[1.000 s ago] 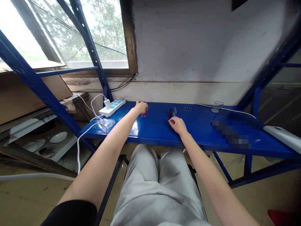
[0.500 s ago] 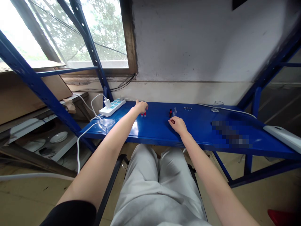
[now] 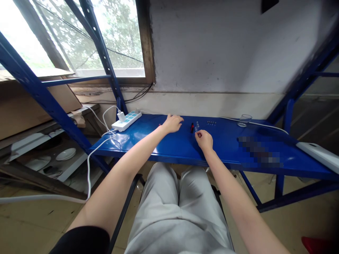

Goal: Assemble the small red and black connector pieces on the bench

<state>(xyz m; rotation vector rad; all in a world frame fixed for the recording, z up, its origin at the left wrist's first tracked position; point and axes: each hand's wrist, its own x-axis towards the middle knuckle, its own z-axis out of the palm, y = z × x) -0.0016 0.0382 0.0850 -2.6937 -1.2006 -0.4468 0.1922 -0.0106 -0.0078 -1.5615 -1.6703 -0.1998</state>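
My left hand (image 3: 173,123) hovers over the blue table with its fingers apart and nothing visible in them. Behind its wrist a bit of a small red item (image 3: 159,124) shows; my arm hides the rest. My right hand (image 3: 204,139) is closed in a pinch low over the table, and whatever lies between the fingertips is too small to name. Just beyond those fingertips stand small clear pieces (image 3: 197,126). Beside them on the left is a small red-and-black item (image 3: 192,127). A short row of tiny pieces (image 3: 211,123) lies farther right.
A white power strip (image 3: 126,120) with a plugged-in charger sits at the table's left end, its cable hanging down. Toward the right are a clear glass (image 3: 244,120), a blurred-out dark object (image 3: 261,152) and a white device (image 3: 319,154). Blue frame posts flank the table (image 3: 174,150).
My left hand has moved right, away from the red items, and its fingers have spread. My right hand has shifted slightly right, still pinched.
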